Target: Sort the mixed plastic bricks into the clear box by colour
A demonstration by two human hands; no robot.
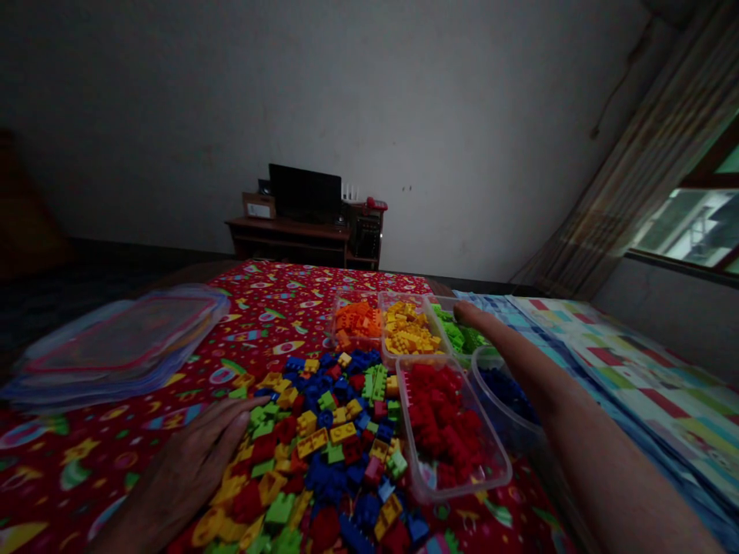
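Observation:
A mixed pile of plastic building blocks [335, 435] in red, yellow, blue and green lies on the patterned red cloth. My left hand [196, 454] rests at the pile's left edge, fingers stretched out and holding nothing I can see. My right arm reaches forward to the container of green blocks [462, 337], with my right hand [469, 314] over it; its fingers are hidden. Closest to the pile is a clear box of red blocks [447, 423]. Yellow blocks [409, 327] and orange blocks [356, 323] fill boxes behind it. Blue blocks [506, 391] are in a round tub, partly behind my forearm.
Flat, clear plastic bags [121, 338] are stacked on the left of the red cloth [277, 300]. A blue and checked cover [629, 362] lies on the right. Beyond the cloth a desk [289, 229] with a monitor [305, 192] stands against the wall.

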